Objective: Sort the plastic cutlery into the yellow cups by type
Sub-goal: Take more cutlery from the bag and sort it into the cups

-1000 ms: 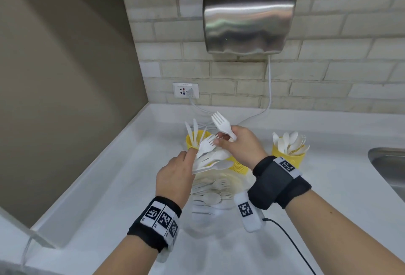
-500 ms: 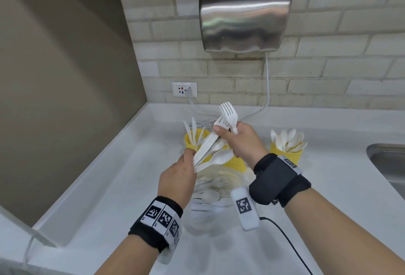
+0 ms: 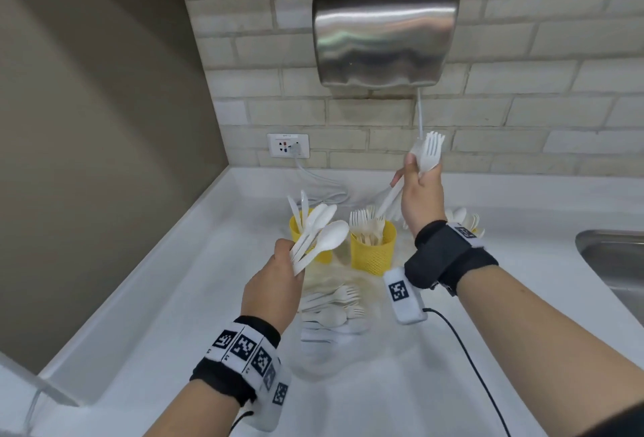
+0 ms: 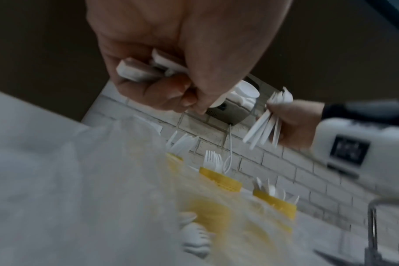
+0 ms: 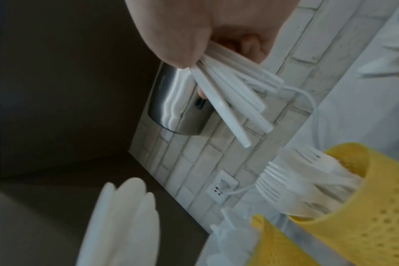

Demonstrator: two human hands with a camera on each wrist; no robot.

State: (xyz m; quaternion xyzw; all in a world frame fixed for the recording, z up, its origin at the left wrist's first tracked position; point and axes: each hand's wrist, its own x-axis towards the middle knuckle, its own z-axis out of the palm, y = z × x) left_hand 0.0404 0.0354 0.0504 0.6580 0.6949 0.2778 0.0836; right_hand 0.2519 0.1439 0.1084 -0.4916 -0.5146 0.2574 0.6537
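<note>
- Our left hand is clenched round a bunch of white spoons, bowls fanned up and away.
- Our right hand grasps a bundle of forks, tines up, above the cups.
- The left yellow cup holds knives, the middle yellow cup forks, and the right yellow cup spoons.
- Loose cutlery lies in a clear bag on the white counter, just in front of the cups.
</note>
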